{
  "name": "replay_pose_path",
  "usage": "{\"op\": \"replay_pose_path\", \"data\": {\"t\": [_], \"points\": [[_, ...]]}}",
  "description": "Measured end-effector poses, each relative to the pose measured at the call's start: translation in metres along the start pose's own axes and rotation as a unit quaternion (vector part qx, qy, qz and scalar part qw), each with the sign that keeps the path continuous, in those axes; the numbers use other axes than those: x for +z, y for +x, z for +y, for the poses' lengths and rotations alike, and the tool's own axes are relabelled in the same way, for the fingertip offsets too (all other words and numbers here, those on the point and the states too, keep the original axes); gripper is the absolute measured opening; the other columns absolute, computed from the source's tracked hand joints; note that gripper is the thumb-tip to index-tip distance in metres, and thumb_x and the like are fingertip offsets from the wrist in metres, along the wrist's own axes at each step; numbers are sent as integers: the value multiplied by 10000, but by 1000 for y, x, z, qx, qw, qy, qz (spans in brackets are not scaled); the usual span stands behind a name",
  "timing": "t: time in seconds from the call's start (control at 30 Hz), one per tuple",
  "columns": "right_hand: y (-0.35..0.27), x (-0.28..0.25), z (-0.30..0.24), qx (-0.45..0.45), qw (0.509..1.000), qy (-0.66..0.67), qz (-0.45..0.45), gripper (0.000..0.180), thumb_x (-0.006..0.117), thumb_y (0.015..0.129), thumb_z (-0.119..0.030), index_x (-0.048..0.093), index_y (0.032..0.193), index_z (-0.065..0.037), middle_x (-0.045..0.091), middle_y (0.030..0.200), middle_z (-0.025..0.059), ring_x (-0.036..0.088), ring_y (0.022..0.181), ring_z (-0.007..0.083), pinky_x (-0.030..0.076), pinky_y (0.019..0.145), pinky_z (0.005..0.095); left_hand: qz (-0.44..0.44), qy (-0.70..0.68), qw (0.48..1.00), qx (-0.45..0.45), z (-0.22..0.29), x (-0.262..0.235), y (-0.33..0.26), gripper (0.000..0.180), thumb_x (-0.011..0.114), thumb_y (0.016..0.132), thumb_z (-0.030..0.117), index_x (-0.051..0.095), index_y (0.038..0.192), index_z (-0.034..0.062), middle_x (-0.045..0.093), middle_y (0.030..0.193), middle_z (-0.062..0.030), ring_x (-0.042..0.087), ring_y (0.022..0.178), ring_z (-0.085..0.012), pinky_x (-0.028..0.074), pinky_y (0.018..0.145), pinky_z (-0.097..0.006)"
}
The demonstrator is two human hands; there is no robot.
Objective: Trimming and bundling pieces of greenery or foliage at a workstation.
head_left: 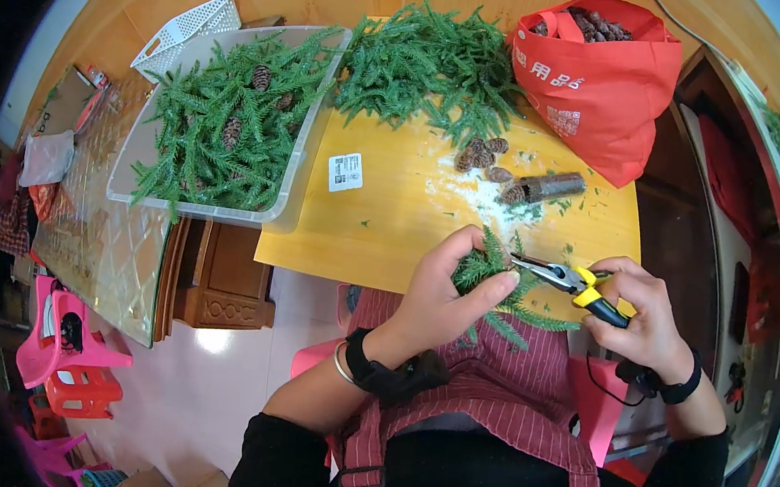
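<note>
A green artificial pine sprig is gripped in my left hand, its needles sticking out past the thumb and fingers. My right hand is closed round the yellow-and-black handles of pliers. The jaws of the pliers meet the sprig right beside my left thumb; what exactly they pinch is too small to tell. Just beyond my hands, several pine cones and a dark brown tube-shaped piece lie among white powder on the yellow tabletop.
A clear plastic bin full of pine sprigs and cones stands at the left. More green sprigs are heaped at the back. A red bag of cones stands at the back right. A white label lies on the table.
</note>
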State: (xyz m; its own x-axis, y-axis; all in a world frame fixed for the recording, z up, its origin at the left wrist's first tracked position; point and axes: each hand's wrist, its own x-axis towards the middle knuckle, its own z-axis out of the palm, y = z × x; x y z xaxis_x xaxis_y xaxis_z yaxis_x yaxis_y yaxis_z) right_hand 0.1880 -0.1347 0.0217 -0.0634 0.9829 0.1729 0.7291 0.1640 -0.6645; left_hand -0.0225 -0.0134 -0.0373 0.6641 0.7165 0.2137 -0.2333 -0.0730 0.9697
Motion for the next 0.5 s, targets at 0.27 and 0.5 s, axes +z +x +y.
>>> {"op": "replay_pose_path", "data": {"t": [0.27, 0.5], "points": [[-3, -2, 0, 5, 1000, -3, 17, 204, 688, 609, -85, 490, 625, -38, 573, 710, 108, 575, 891, 296, 456, 742, 341, 4, 49, 992, 113, -6, -1, 4, 181, 569, 772, 20, 500, 939, 19, 477, 874, -20, 458, 780, -83, 381, 669, -214], [-2, -5, 4, -2, 1000, -1, 27, 233, 672, 566, -90, 454, 630, -40, 593, 848, 160, 565, 888, 288, 442, 749, 337, -13, -200, 974, -102, -3, -1, -2, 133, 524, 837, 80, 488, 960, 44, 503, 865, -14, 471, 768, -73, 407, 669, -226]]}}
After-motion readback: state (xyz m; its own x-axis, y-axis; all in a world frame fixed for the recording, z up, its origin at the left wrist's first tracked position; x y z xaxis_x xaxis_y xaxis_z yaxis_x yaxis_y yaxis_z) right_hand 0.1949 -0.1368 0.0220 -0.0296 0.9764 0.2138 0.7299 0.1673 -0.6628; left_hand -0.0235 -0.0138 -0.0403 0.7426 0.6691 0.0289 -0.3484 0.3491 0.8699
